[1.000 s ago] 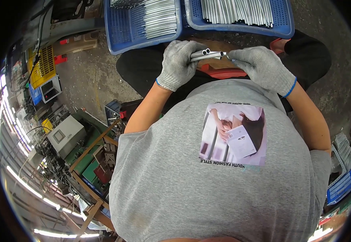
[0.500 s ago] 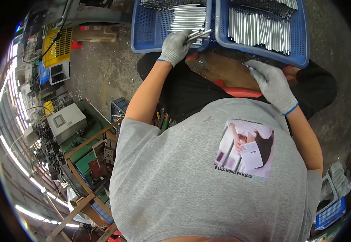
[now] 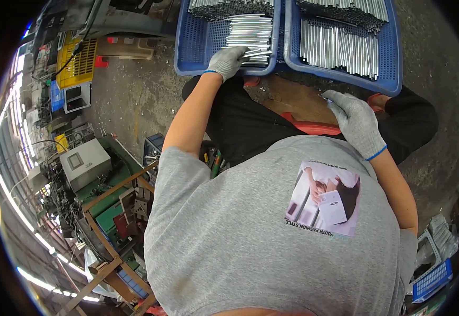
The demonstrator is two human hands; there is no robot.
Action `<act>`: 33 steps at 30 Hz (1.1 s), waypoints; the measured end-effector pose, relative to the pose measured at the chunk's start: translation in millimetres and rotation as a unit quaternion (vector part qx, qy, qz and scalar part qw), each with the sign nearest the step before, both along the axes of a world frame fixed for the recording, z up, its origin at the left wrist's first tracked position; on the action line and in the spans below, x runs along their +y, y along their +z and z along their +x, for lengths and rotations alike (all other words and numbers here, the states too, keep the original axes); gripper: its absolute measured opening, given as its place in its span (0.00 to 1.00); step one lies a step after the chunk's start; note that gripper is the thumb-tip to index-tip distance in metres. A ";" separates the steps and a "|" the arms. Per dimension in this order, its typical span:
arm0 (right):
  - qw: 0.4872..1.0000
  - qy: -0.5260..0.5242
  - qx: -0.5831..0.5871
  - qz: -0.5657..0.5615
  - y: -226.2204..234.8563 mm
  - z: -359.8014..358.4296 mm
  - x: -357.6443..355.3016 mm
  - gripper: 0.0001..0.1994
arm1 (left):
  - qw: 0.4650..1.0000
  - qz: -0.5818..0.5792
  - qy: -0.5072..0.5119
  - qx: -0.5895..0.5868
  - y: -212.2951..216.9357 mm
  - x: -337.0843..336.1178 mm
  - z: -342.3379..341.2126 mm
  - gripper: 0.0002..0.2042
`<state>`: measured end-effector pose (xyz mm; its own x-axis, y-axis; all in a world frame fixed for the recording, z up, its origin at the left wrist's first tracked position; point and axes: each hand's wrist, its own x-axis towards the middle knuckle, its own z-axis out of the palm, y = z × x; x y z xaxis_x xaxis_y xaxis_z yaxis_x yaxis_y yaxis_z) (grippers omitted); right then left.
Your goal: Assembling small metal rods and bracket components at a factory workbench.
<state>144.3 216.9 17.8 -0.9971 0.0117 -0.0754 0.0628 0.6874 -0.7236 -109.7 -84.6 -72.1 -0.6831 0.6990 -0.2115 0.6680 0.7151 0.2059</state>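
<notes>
Left hand (image 3: 227,61) pinching several metal rods (image 3: 255,52) over left blue crate (image 3: 190,47), right hand (image 3: 357,122) spread, empty on lap board (image 3: 287,97); loose grip risks rods spilling.

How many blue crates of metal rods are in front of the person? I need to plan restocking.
2. The left crate is where the left hand holds rods; the right crate lies beyond the right hand. Both run past the frame's top.
</notes>
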 end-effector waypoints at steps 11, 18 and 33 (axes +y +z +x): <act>0.995 0.008 0.059 0.075 13.1 -11.8 -1.5 0.11 | 0.958 0.204 0.021 -0.201 61.0 54.3 76.5 0.12; 0.994 0.036 0.078 0.072 13.6 -9.9 -0.5 0.12 | 0.940 0.223 0.008 -0.256 66.1 69.9 98.0 0.09; 0.997 0.043 0.035 0.050 12.8 -4.0 -4.0 0.11 | 0.964 0.256 -0.073 0.016 78.9 79.2 126.6 0.17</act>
